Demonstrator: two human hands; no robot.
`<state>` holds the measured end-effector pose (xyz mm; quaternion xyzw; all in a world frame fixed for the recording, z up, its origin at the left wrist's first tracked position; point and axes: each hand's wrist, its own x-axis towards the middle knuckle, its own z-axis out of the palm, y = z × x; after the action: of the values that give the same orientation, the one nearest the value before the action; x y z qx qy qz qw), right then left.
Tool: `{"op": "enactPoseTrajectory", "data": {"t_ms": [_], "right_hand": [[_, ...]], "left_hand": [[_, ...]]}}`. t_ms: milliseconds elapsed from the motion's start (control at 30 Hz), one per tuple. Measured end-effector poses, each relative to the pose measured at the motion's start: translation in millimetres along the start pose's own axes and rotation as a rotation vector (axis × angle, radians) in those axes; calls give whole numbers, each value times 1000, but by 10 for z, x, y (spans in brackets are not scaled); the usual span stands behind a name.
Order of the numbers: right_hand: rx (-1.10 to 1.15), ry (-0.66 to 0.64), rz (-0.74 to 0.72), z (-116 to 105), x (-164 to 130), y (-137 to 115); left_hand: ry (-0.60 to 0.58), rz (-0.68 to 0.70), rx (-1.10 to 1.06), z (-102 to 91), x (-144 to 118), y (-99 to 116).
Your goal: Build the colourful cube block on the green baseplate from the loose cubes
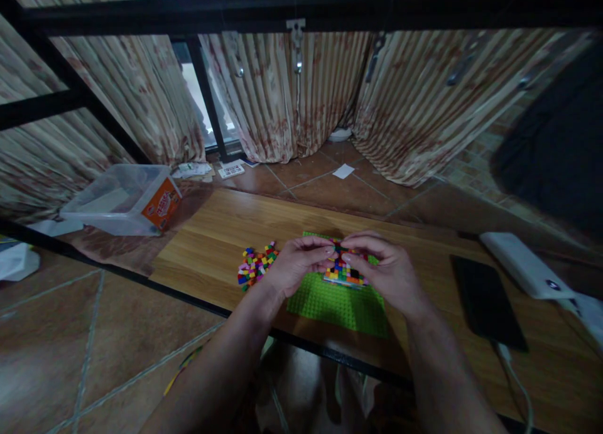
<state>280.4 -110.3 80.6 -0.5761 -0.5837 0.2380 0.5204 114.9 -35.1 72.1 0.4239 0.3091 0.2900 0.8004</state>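
On the wooden table (211, 233) lies a green base plate (336, 302). Little colored blocks are stuck together in a patch (343, 272) on the far part of the plate. The left hand (299, 264) and the right hand (389, 271) are close together over that patch, fingertips touching the blocks and nearly meeting. I cannot tell if they pinch a block. A loose pile of blocks (257, 264) sits just left of the plate. A black phone (485, 299) lies to the plate's right, well apart.
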Motion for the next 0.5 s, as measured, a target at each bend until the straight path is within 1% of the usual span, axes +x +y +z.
{"op": "enactPoseTrajectory", "data": {"t_ms": [100, 233, 367, 433, 500], "right_hand": [[-53, -35, -58, 26, -5, -4], [-83, -37, -95, 31, -17, -3], [-91, -40, -93, 27, -25, 10], [-89, -19, -82, 2, -23, 45], [-97, 30, -59, -51, -21, 103]], "left_hand": [[-41, -64, -58, 33, -3, 4], [-53, -81, -44, 41, 12, -7], [-48, -77, -34, 55, 16, -25], [-44, -69, -11, 51, 19, -20], [-11, -41, 10, 26, 26, 1]]}}
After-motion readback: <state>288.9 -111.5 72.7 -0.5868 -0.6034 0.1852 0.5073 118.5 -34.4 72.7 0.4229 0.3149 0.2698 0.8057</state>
